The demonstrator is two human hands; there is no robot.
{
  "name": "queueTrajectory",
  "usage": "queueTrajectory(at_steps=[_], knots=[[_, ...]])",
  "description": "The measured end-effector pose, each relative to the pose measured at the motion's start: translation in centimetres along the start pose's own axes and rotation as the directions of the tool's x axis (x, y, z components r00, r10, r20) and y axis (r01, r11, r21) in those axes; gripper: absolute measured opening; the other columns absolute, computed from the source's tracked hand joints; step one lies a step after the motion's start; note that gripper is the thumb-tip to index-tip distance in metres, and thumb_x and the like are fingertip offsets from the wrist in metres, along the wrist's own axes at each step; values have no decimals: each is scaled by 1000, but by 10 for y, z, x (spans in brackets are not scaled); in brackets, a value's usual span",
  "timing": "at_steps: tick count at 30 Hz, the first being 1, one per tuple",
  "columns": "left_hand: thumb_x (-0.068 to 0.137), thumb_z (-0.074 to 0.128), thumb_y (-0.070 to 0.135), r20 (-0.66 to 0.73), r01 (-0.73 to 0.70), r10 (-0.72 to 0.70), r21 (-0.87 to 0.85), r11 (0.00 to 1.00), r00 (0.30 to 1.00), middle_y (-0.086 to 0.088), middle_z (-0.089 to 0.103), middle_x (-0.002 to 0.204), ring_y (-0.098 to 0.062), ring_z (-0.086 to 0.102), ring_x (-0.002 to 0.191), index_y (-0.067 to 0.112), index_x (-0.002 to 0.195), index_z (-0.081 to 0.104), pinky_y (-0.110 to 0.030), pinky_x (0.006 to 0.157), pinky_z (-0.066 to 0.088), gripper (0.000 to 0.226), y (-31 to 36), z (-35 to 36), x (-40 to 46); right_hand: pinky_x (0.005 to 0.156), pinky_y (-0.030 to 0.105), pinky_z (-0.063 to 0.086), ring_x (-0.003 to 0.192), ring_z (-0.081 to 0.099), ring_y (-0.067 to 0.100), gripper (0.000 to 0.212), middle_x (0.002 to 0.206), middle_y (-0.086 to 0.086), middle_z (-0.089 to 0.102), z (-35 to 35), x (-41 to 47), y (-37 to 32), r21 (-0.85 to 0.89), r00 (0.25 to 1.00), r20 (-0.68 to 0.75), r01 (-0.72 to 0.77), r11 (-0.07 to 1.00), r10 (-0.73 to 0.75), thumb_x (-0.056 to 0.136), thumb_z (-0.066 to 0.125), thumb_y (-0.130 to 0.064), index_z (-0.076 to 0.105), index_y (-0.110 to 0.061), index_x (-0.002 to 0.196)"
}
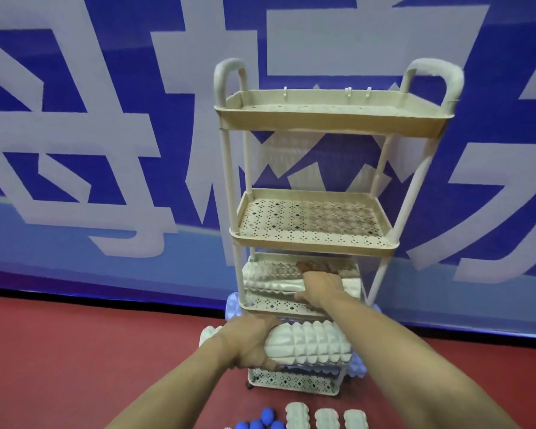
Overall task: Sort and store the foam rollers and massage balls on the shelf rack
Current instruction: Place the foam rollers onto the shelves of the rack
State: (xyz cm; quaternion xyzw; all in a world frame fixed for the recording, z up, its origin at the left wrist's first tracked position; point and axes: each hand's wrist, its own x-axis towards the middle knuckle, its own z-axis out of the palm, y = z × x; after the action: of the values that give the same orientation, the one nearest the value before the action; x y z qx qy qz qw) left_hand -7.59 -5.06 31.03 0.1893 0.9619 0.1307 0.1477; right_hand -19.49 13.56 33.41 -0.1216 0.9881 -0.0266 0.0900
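Note:
A beige four-tier shelf rack (313, 243) stands on the red floor against a blue banner. My left hand (248, 342) grips the end of a white ridged foam roller (310, 343), held in front of the bottom tier. My right hand (319, 287) reaches into the third tier, fingers resting on a white roller (273, 283) that lies there. The two upper tiers hold nothing. On the floor near me lie three short white ridged rollers (325, 418) and several blue massage balls (262, 421).
Pale blue ridged rollers show behind the rack at floor level (232, 306) and at its right (358, 368). Another white roller end (209, 334) pokes out left of my left wrist. Red floor spreads to the left and right of the rack.

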Motion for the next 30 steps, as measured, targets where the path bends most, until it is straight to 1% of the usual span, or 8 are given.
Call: queueTrajectory(at_steps=[3, 7, 13, 16, 18, 21, 25, 30], knots=[[62, 68, 64, 2, -19, 19, 27, 999, 1000, 8, 65, 119, -20, 62, 107, 35, 121, 49, -37, 85, 53, 68, -5, 4, 16, 114, 41, 36, 143, 39, 31, 79, 155, 11, 41, 13, 22, 4, 112, 997, 58, -55, 992, 49, 87, 74, -41, 33, -24, 153], [63, 65, 67, 5, -35, 35, 68, 997, 999, 7, 63, 123, -21, 61, 110, 37, 131, 44, -39, 87, 53, 78, -4, 6, 31, 120, 38, 25, 149, 29, 28, 52, 164, 10, 26, 26, 52, 17, 219, 930, 310, -272, 937, 198, 105, 46, -27, 35, -10, 153], [68, 60, 80, -83, -27, 37, 113, 993, 996, 3, 63, 118, -24, 61, 107, 34, 130, 44, -41, 88, 51, 80, -4, 4, 40, 110, 37, 42, 137, 47, 30, 46, 152, 11, 47, 18, 55, 27, 281, 974, 101, -225, 933, 204, 101, 52, -24, 50, -9, 144], [64, 50, 85, -99, -16, 30, 142, 990, 995, 2, 63, 117, -25, 61, 108, 32, 132, 45, -42, 90, 51, 86, 0, -1, 39, 112, 38, 39, 138, 46, 30, 49, 153, 10, 46, 12, 40, 23, 339, 995, 56, -97, 936, 82, 103, 47, -31, 45, -13, 148], [65, 54, 78, -93, -18, 33, 151, 988, 995, 1, 62, 121, -26, 59, 111, 30, 137, 44, -40, 91, 50, 88, 5, -7, 40, 89, 34, 51, 111, 63, 30, 38, 119, 13, 66, 9, 28, 22, 329, 998, 64, -32, 944, 11, 103, 47, -33, 60, -10, 130], [72, 68, 63, -102, -17, 37, 186, 982, 994, -1, 60, 127, -27, 58, 115, 28, 142, 40, -39, 92, 47, 84, 12, -11, 39, 63, 31, 45, 75, 63, 22, 43, 78, 2, 65, -3, 8, 21, 407, 986, 120, 57, 912, -116, 101, 47, -52, 66, -16, 88], [73, 68, 59, -124, -30, 61, 240, 970, 990, -2, 59, 129, -29, 57, 114, 25, 144, 38, -41, 96, 47, 84, 17, -17, 34, 79, 27, 45, 89, 63, 9, 27, 93, -22, 66, -21, -17, 27, 472, 890, 326, 139, 871, -319, 92, 50, -69, 66, -47, 89], [74, 70, 58, -147, -88, 141, 321, 943, 979, -1, 61, 125, -25, 56, 114, 22, 136, 46, -38, 98, 42, 75, 23, -19, 31, 91, 32, 52, 102, 65, 15, 53, 113, -10, 69, -30, -51, 40, 432, 824, 423, 181, 884, -376, 79, 74, -60, 62, -35, 124]])
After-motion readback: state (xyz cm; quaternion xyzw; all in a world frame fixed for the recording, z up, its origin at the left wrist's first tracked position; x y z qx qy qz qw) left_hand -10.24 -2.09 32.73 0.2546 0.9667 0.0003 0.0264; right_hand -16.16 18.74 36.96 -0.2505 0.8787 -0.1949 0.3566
